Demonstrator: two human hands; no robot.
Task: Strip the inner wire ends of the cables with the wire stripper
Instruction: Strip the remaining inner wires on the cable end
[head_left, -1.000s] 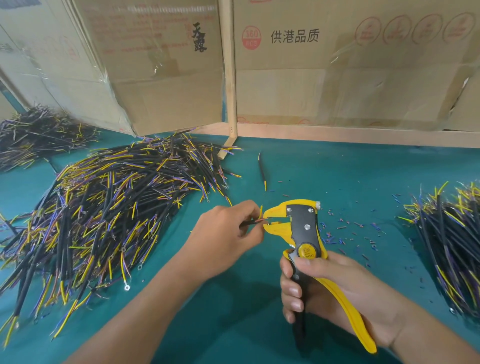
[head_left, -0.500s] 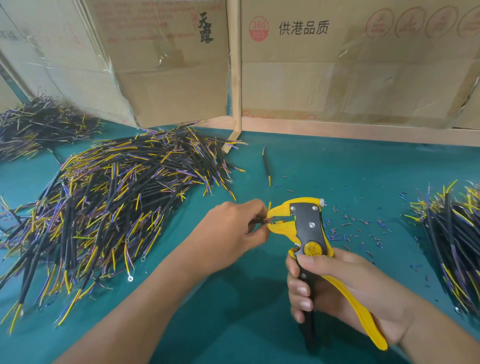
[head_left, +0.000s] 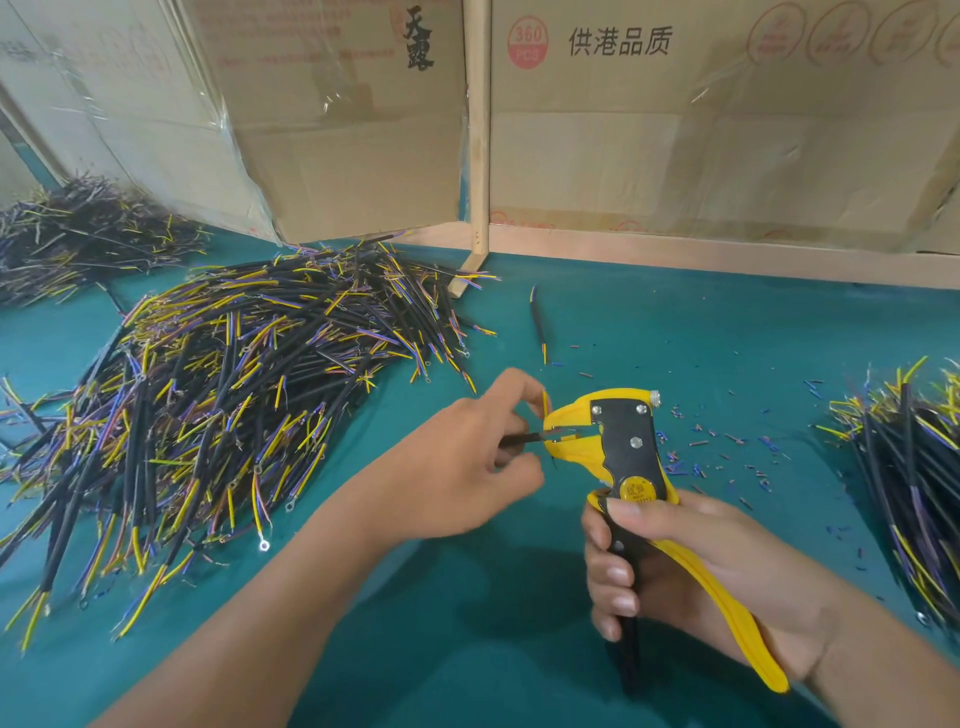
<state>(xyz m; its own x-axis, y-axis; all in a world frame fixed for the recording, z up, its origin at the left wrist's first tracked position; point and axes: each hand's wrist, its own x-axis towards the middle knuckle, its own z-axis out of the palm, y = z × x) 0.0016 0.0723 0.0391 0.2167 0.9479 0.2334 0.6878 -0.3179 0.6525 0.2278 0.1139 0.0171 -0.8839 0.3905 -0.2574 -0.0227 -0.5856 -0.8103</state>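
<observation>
The left hand hides most of the black cable it pinches; the cable pile at right runs off the frame edge; the scraps at centre right are too small to tell apart.

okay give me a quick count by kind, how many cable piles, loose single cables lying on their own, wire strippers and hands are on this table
Cable piles: 3 (big, far left, right)
Loose single cables: 1
Wire strippers: 1
Hands: 2 (left, right)
Total: 7

Bright even light, soft shadows, edges bowed, sharp
</observation>
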